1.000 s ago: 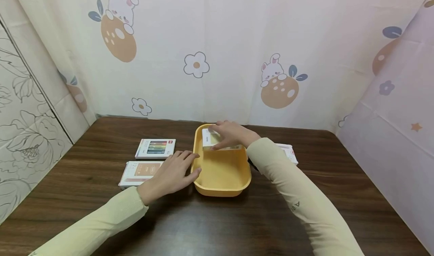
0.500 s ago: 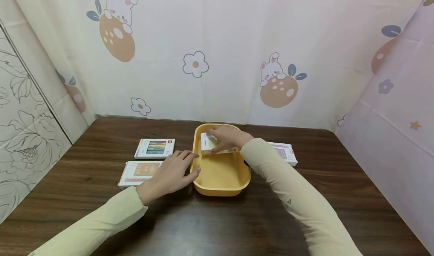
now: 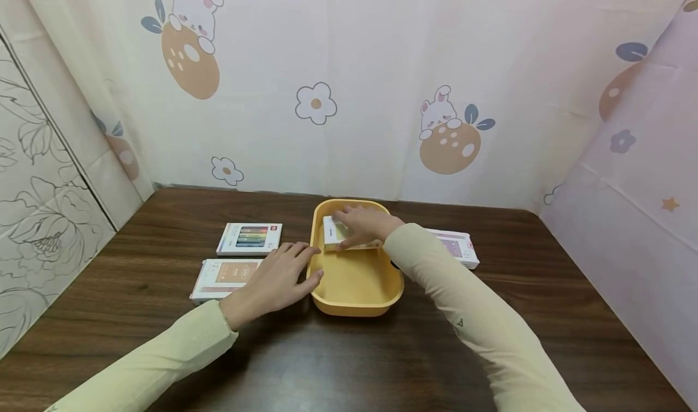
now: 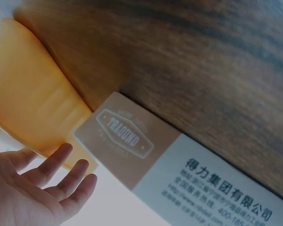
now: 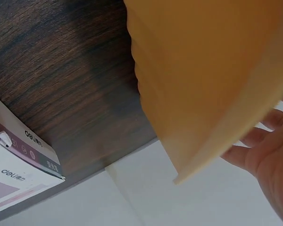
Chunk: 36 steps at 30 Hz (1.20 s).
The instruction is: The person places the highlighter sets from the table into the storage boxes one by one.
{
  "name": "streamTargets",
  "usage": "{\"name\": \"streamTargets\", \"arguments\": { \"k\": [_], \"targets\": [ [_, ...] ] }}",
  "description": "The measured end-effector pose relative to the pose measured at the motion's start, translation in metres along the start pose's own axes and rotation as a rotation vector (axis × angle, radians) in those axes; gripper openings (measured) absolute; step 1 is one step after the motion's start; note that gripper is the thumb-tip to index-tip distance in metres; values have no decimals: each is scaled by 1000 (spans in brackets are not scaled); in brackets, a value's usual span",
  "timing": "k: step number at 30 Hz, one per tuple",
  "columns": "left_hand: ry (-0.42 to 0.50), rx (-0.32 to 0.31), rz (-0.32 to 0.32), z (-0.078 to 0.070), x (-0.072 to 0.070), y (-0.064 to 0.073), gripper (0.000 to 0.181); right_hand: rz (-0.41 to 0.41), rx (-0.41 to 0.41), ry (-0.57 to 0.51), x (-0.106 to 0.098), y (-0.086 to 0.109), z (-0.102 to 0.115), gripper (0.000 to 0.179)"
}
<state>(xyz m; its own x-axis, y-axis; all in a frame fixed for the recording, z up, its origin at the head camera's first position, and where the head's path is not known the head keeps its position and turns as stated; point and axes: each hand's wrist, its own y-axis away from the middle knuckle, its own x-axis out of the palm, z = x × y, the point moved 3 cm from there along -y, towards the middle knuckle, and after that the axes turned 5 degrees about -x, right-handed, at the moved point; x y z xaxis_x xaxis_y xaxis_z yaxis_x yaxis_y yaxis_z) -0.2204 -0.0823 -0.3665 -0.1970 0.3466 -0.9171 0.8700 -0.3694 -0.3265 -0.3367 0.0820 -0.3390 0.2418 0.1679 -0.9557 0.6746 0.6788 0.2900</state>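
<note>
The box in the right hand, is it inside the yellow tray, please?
Inside: the head view shows the box within the rim of the yellow tray.

Brown-white box [image 4: 165, 165]: "TRAOUND", "400-185"; purple-white box [image 5: 21, 165]: "deli".

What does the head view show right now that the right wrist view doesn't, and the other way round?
Only the head view shows the left hand beside the yellow tray, the pale box gripped inside it, and, to the left, the brown-panelled box and the box with coloured bars.

Only the right wrist view shows readable "deli" print on the purple-marked box and a close look at the tray's rippled outer side.

Both show the right hand, the tray, the purple-marked box and the dark wooden table.
</note>
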Motion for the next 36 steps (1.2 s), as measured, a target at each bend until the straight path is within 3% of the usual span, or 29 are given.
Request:
{"name": "streamTargets", "arguments": {
  "k": [16, 36],
  "targets": [
    [3, -8, 4, -1, -1, 0, 40, 70, 33, 49, 11, -7, 0, 80],
    [4, -13, 20, -1, 0, 1, 41, 56, 49, 34, 13, -1, 0, 81]
  ]
}}
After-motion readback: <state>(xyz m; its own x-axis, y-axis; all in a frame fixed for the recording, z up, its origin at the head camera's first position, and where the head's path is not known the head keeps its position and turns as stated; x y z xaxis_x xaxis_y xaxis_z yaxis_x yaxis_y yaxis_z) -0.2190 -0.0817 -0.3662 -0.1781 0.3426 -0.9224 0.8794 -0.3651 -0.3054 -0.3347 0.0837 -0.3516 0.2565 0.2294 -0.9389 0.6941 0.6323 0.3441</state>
